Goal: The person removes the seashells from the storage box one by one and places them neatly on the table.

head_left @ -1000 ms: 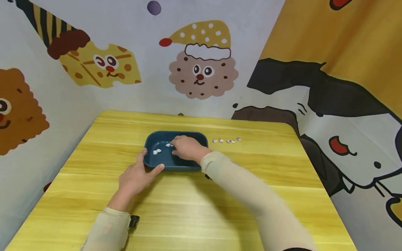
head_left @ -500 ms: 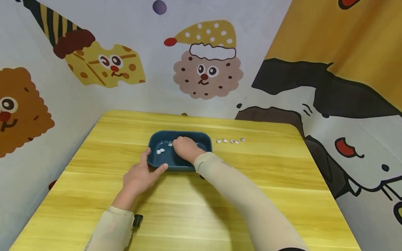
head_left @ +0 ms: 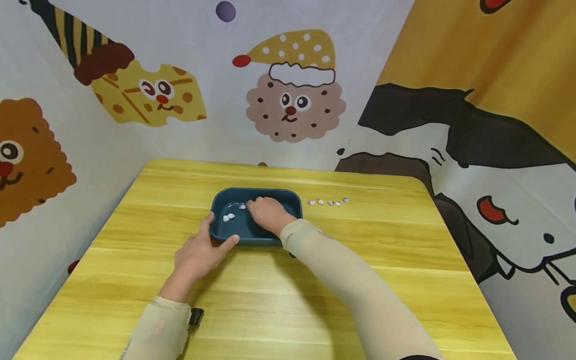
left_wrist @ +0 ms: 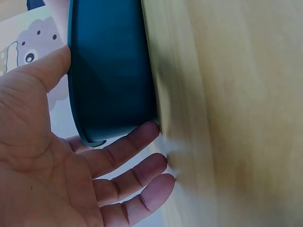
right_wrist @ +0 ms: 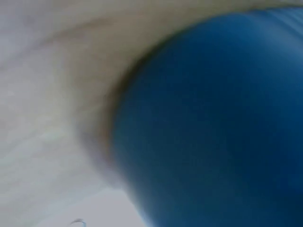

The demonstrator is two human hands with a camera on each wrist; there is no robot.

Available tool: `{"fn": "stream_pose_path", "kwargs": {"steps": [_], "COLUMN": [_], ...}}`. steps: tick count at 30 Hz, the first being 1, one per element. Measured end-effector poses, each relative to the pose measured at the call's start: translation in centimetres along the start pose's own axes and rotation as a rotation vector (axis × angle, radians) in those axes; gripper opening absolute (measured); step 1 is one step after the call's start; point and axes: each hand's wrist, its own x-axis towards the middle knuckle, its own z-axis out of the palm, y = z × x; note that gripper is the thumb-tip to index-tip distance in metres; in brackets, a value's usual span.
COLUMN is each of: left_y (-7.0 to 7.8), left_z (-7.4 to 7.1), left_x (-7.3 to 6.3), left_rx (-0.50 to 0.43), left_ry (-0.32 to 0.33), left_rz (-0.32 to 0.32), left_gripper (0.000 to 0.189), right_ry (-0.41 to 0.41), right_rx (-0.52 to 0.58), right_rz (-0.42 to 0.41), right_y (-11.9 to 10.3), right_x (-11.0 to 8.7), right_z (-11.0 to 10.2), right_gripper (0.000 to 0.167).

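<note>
Biggest thing by far was the cartoon backdrop (head_left: 216, 135), filling the top and both sides of the head view. Below that sat the yellow wood-grain table (head_left: 252, 310), spread across the middle and bottom. A pale right sleeve (head_left: 355, 275) came up from the lower right, and a shorter left sleeve (head_left: 157, 325) from the lower left.

The dark blue tray (head_left: 256, 242) was flat on the table, near the centre of the frame. The left hand (head_left: 195, 255) was at its lower-left corner, thumb on the near rim, fingers spread well apart along the left end; the left wrist view showed them fairly straight, not wrapped round it. The right hand (head_left: 270, 214) was down inside the tray, fingers bunched together and pointing left. Can't tell if they were pinching anything, tips were too hidden, and the right wrist view was mostly blurry blue.

Smallest stuff: a row of five whitish bits (head_left: 331, 203) lay right of the tray. Inside, a close pair of white pieces (head_left: 228, 217) sat toward the left end, and a single white piece (head_left: 242, 206) just left of the right fingertips.
</note>
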Motion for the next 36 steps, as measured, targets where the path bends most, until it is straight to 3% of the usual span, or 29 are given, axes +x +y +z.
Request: {"fn": "stream_pose_path", "kwargs": {"steps": [5,9,17,24,31,36], "left_y": [-0.2,-0.2,-0.1,-0.2,-0.2,-0.3], "left_z": [0.2,0.2,0.1,0.3,0.3,0.2], "left_x": [0.2,0.2,0.1,0.3,0.3,0.5], "left_rx": [-0.003,-0.003,-0.004,-0.015,-0.022,-0.023], "left_ry": [0.006,0.010,0.007,0.014,0.009,0.014], "left_rz": [-0.003,-0.003,-0.001,0.005,0.007,0.003], "left_gripper": [0.119,0.120,0.120,0.119,0.118,0.117], "right_ry": [0.024,0.043,-0.003,0.050,0.008,0.001], "right_rx": [0.135,0.249,0.177,0.140,0.303,0.362], "right_rz": [0.070,0.082,-0.029,-0.077,-0.137,-0.180], "right_y": [0.8,1.5,2.0,2.0,1.7,1.1], "right_x": [-0.1,-0.6,-1.8,-2.3,-2.4,-2.7], "right_z": [0.6,0.6,0.2,0.5,0.6,0.1], "right_gripper": [0.034,0.025,0.034,0.030,0.033,0.027]}}
